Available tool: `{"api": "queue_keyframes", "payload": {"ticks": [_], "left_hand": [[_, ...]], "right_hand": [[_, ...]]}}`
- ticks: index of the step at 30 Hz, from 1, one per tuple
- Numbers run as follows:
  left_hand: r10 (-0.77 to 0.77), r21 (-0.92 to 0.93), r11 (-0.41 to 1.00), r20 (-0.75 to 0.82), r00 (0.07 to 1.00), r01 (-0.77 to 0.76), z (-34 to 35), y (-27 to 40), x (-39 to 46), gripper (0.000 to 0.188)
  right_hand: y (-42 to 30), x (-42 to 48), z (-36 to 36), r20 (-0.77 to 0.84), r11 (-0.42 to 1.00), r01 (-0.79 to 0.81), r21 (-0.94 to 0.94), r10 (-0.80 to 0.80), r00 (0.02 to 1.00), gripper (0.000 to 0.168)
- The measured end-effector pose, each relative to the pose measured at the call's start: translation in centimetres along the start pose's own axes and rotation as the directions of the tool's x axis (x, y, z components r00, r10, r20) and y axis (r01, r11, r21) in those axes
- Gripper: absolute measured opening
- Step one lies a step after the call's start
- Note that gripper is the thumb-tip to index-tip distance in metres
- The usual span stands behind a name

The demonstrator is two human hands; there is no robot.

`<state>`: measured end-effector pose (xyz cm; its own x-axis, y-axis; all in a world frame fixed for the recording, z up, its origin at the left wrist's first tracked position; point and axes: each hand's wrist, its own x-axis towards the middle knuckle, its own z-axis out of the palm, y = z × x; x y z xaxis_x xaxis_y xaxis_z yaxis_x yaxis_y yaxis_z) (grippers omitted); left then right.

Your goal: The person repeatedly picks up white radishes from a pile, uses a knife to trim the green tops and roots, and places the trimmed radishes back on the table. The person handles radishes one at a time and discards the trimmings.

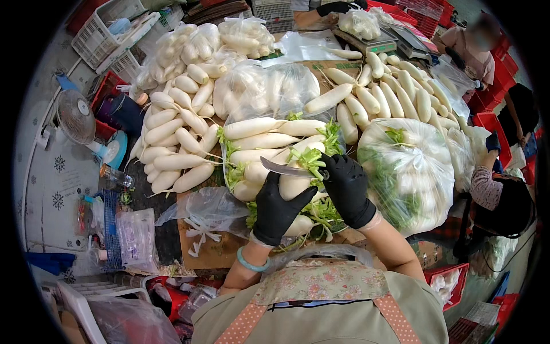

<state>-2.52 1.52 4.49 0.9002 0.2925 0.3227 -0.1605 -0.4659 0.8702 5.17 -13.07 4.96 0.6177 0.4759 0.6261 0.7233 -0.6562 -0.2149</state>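
In a black glove, my left hand [279, 206] grips a white radish [294, 185] from below. My right hand [347, 187], gloved the same way, is closed on the handle end of a knife. The curved steel knife blade [287, 168] points left and lies across the top of the radish, where the green leaf stubs [310, 160] stand up. Under and behind my hands, more radishes with cut greens [262, 142] lie in rows in an opened clear plastic bag. Loose trimmed radishes [178, 161] are heaped to the left, and another heap [393, 99] lies at the right back.
A full, tied plastic bag of radishes [408, 172] stands right of my right arm. Filled bags [249, 36] crowd the back, near a scale [374, 43] with a bag on it. A fan [76, 116] stands left. Co-workers [472, 47] are at the right; a black-gloved hand [335, 8] is at the back.
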Motion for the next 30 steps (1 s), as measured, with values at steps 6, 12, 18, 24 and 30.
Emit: {"api": "queue_keyframes", "payload": {"ticks": [6,12,18,24,30], "left_hand": [[-0.074,-0.054,0.996,-0.019,0.997,0.073,-0.8,-0.7,-0.5,0.052],[-0.265,-0.806,0.559,0.049,0.963,0.195,-2.9,-1.0,-0.1,0.047],[-0.185,-0.997,-0.062,0.067,0.98,0.056,-2.1,-2.3,2.9,0.072],[-0.335,-0.978,0.209,-0.051,0.941,0.021,-2.4,-4.2,3.4,0.045],[-0.208,-0.92,0.391,-0.047,0.977,0.039,-3.8,-3.2,3.6,0.039]], "right_hand": [[2.1,-0.2,3.3,0.061,0.975,-0.053,0.216,0.041,0.997,0.022],[5.0,-2.7,4.4,0.777,0.47,-0.765,0.44,0.227,0.587,0.028],[-1.4,-5.5,1.6,0.794,-0.089,-0.792,0.604,-0.024,0.607,0.04],[-1.9,-7.4,-0.4,0.848,-0.19,-0.828,0.527,0.183,0.498,0.031],[0.4,-5.7,-3.8,0.695,0.06,-0.731,0.68,0.264,0.669,0.054]]}}
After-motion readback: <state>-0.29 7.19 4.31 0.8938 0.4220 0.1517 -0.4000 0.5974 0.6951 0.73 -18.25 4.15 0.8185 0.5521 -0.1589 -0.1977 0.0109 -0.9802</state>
